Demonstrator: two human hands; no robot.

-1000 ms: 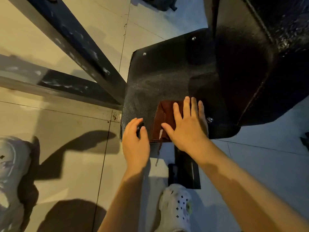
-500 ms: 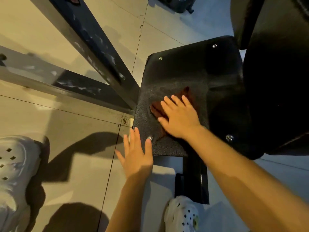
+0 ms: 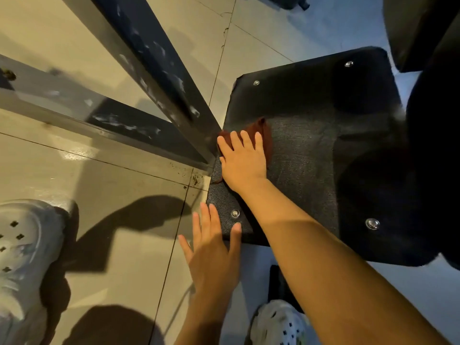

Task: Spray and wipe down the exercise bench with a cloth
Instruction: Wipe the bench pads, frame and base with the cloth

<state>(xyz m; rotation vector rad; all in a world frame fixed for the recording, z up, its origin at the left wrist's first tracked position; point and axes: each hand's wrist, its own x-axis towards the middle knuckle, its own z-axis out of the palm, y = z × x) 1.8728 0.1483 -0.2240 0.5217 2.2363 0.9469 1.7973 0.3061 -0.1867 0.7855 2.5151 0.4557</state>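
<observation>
A floor of large pale tiles (image 3: 104,195) with thin dark grout lines fills the left side, warm yellowish there and cooler blue-grey toward the upper right. Two dark metal frame beams (image 3: 149,58) cross it at angles, their paint scuffed with white marks, and meet near the centre. Small dark specks (image 3: 196,179) lie on a tile by that junction. Hard-edged shadows fall across the lower left. A dark object (image 3: 286,0) at the top edge, possibly on castors, is cut off.
</observation>
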